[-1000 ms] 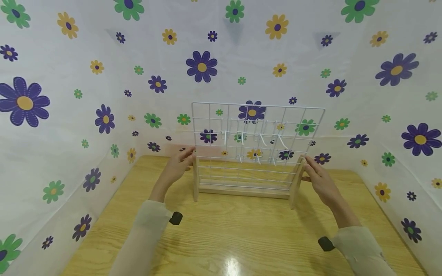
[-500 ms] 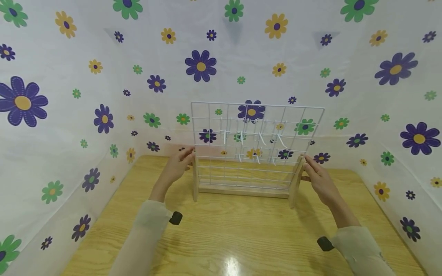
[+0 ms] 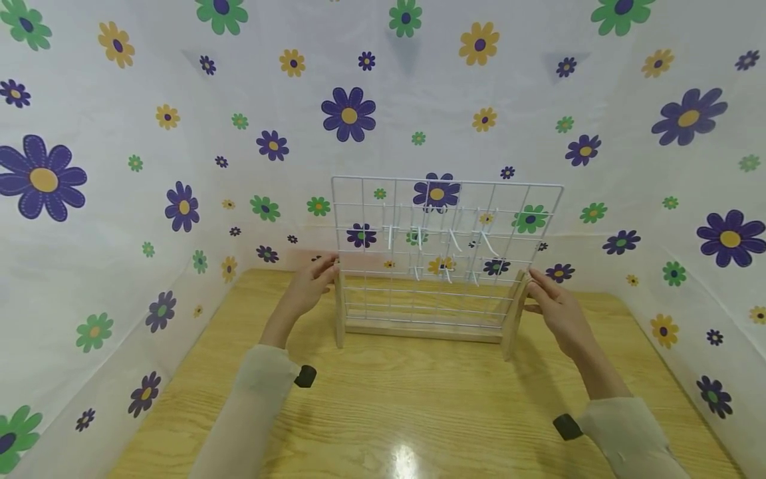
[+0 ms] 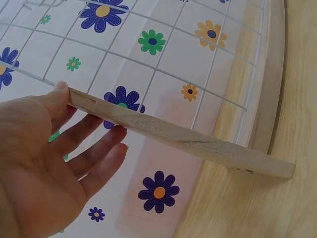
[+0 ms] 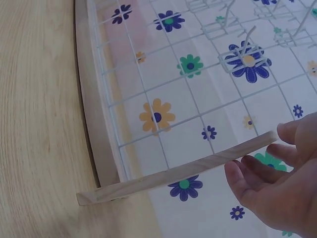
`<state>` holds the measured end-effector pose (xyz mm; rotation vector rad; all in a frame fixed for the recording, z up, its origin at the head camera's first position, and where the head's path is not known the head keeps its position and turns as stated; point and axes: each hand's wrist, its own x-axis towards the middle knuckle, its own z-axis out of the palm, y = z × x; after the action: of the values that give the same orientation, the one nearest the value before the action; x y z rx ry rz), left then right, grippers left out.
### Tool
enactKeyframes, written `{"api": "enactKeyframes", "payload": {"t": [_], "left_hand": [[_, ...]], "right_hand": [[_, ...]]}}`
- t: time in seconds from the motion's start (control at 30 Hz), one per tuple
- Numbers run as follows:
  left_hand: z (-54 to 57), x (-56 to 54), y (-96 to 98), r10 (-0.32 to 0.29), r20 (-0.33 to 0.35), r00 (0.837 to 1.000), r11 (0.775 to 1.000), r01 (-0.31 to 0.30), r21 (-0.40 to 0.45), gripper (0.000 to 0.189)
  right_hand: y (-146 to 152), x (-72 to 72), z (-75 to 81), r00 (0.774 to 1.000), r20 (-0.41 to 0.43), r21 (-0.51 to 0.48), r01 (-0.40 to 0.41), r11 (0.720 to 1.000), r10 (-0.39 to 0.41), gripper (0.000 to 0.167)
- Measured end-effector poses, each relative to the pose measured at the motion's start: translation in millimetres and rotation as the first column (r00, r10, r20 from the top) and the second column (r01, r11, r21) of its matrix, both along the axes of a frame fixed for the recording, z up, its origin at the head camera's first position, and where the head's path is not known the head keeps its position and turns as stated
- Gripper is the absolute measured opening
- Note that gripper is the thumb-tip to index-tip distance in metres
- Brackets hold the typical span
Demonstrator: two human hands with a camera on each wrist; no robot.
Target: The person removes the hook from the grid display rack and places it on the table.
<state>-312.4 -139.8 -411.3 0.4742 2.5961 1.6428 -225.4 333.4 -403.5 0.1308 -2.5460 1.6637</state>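
A white wire grid display rack (image 3: 449,181) stands upright on the table, set in a wooden base (image 3: 419,330) with a wooden post at each side. Several white hooks (image 3: 453,239) hang on its middle rows. My left hand (image 3: 308,286) pinches the top of the left post (image 4: 163,130), thumb on its front end and fingers around the outer side. At the other side, my right hand (image 3: 556,309) holds the top of the right post (image 5: 188,171) between thumb and fingertips. The fingertips behind the posts are partly hidden in the head view.
The wood-grain table (image 3: 383,406) extends in front of the rack. A white sheet (image 3: 287,100) printed with purple, yellow and green flowers encloses the back and both sides. The back sheet is close behind the rack.
Both hands keep their hold on the posts, and the rack stays in place. Only a slight shift of the head view and a tiny movement of the right forearm show.
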Motion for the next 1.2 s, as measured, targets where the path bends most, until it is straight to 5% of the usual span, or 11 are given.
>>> {"api": "enactKeyframes", "payload": {"t": [0.57, 1.2], "left_hand": [[-6.9, -3.5, -1.0, -0.023, -0.048, 0.999, 0.999, 0.024, 0.03, 0.053], [-10.0, -5.0, -1.3, -0.02, -0.039, 0.999, 0.999, 0.021, 0.027, 0.052]], "right_hand": [[-5.3, 27.9, 35.9, 0.968, -0.236, 0.023, 0.097, 0.995, -0.089, 0.054], [-39.2, 43.2, 65.6, 0.884, -0.456, 0.044, 0.135, 0.99, -0.101, 0.037]]}}
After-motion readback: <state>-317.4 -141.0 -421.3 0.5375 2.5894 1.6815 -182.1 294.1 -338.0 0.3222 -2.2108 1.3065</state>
